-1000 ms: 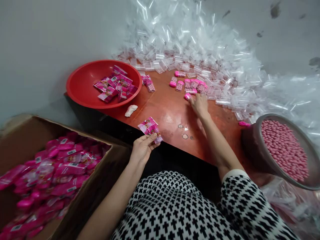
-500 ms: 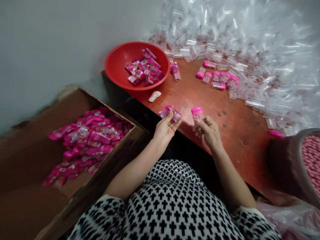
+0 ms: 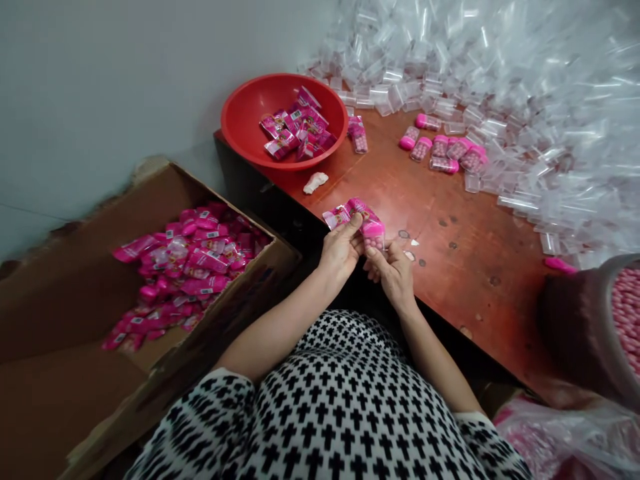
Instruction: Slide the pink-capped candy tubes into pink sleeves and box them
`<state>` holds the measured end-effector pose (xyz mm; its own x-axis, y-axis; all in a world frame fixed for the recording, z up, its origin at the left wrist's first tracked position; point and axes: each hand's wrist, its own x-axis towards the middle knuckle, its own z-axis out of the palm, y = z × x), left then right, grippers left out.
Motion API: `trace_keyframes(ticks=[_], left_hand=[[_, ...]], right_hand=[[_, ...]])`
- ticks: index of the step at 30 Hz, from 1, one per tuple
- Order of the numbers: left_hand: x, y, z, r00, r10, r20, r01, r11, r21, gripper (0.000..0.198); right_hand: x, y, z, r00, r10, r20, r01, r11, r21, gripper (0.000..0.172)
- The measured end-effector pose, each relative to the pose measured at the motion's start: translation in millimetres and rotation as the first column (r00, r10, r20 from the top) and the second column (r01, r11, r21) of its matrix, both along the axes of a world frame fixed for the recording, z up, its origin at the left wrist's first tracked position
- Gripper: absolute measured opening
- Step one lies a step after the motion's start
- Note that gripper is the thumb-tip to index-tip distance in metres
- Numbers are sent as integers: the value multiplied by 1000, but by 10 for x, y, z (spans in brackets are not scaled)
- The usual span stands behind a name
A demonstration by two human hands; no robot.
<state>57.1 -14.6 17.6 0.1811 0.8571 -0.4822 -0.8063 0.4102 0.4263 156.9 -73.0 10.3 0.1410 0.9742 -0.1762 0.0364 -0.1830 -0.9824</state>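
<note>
While pinching a pink printed wrapper (image 3: 350, 215) between thumb and fingertips, left hand (image 3: 341, 251) meets right hand (image 3: 393, 273), fingers closed around a pink-capped vial (image 3: 373, 234), just above the near edge of a red-brown table (image 3: 450, 220). Farther back: red bowl (image 3: 250, 120) holding wrapped packs, filled vials (image 3: 443, 148) beside a heap of clear empty vials (image 3: 525, 100). Left: cardboard box (image 3: 60, 320) of finished packs. Right: tub of pink candies (image 3: 627, 320).
</note>
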Motion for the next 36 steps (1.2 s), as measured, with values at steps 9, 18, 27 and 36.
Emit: trace_keyframes(ticks=[9, 18, 27, 36], left_hand=[[-41, 41, -27, 964, -181, -196, 222, 951, 214, 36], [-62, 85, -58, 914, -315, -255, 366, 911, 187, 32], [-87, 114, -22, 868, -289, -404, 406, 881, 242, 28], [-86, 122, 6, 876, -290, -385, 382, 905, 188, 32]], right_hand=[[31, 11, -110, 998, -59, 33, 58, 997, 41, 31], [38, 17, -133, 998, -27, -60, 29, 999, 32, 29], [45, 58, -83, 998, -64, -26, 65, 997, 40, 27], [46, 90, -112, 991, 37, -128, -40, 999, -25, 28]])
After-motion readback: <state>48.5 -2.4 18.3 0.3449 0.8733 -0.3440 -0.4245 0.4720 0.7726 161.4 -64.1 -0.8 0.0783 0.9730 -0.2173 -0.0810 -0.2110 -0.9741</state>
